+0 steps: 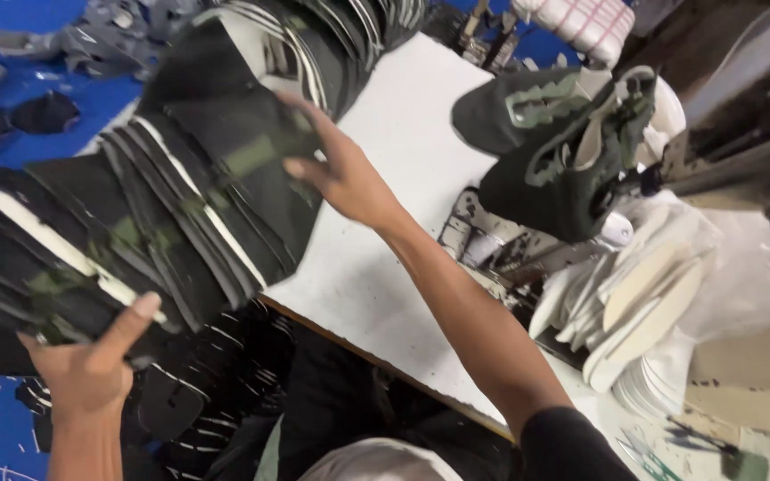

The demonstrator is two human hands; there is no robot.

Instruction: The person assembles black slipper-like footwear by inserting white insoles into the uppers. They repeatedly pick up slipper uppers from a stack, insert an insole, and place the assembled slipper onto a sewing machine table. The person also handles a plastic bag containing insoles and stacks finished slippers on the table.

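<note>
Left hand (91, 370), right hand (336, 169) grip fanned fabric-piece stack (162, 205) ends (overhanging white table (403, 142) edge).

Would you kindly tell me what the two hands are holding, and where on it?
A fanned stack of dark fabric pieces: the left hand grips its near end, the right hand its far end.
</note>
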